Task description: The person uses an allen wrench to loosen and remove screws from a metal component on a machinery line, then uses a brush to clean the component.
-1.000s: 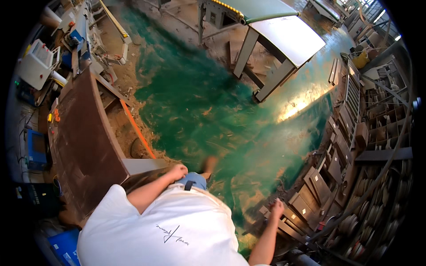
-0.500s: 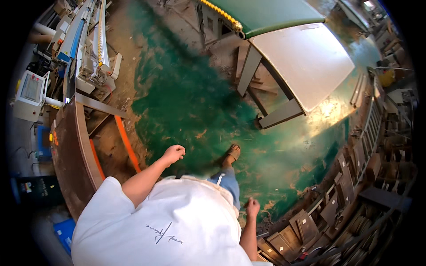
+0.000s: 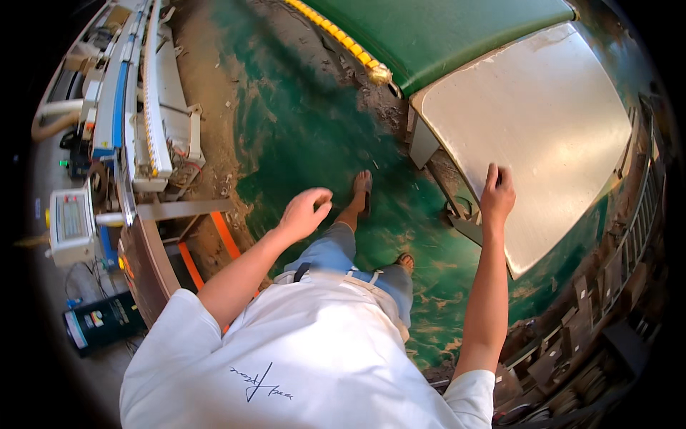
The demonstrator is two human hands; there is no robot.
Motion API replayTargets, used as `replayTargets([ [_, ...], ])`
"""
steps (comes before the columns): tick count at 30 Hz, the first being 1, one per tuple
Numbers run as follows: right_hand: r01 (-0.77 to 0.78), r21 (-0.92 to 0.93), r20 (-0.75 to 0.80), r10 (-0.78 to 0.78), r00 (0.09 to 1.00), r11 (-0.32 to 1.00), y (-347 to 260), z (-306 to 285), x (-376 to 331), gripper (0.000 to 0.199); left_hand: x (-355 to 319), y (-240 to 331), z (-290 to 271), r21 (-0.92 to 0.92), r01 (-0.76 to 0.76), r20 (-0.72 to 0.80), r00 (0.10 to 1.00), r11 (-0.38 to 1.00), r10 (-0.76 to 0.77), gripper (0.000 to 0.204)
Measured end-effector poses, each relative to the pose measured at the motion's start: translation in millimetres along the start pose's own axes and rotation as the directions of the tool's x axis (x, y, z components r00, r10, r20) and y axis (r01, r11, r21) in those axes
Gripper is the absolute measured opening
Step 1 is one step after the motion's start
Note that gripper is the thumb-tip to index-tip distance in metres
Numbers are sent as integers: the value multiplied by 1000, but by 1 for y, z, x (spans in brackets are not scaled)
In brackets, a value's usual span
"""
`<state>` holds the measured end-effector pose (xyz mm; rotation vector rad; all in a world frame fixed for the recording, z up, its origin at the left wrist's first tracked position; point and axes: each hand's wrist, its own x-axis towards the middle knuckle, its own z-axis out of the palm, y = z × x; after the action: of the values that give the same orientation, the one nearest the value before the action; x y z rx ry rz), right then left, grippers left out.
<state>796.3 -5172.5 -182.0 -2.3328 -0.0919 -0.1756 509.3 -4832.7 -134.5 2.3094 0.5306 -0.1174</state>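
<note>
Your left hand [image 3: 304, 213] hangs in front of your waist, fingers loosely curled with a gap to the thumb, and it holds nothing. Your right hand [image 3: 498, 194] is out over the near-left edge of the desk [image 3: 550, 136], fingers bent. No object shows in it, but you cannot tell from this view whether it is closed, or whether it touches the desk or sits just above it. The desk is to your front right, its far edge against the green belt [image 3: 457, 32].

As far as one can judge, no lifting or placing is under way: you have no visible piece in your grasp, and your feet are set apart on the floor [image 3: 300, 143]. No finished step can be picked out, and how much work is left cannot be read from here.

The right fingertips are blurred, and the palm side is turned away. The belt and its yellow strip [image 3: 332, 28] are cut off at the top. Your shirt [image 3: 286, 357] hides what lies below it. On the right, the boards [image 3: 572, 332] sink into shadow; on the left, the panel [image 3: 71, 216] is too small to make out.
</note>
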Motion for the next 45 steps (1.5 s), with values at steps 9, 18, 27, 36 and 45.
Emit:
replayTargets([
  [9,-131,-301,-312,32,950,945,-23,107,53,24,345,65,-98,311,-708,39,677,635,735,41],
  [18,-146,-458,-271,19,962,877,-29,110,64,24,407,51,-109,95,-756,358,633,648,686,43],
  [27,-201,-511,-337,19,941,836,-26,113,62,22,481,26,-166,129,-903,517,414,410,749,57],
  [36,-453,-226,-574,258,777,863,-66,146,43,30,507,4,-181,32,-933,570,313,360,760,40],
  [45,-370,617,-311,647,696,695,-220,267,18,17,564,59,-125,-147,-984,677,-27,100,735,60],
])
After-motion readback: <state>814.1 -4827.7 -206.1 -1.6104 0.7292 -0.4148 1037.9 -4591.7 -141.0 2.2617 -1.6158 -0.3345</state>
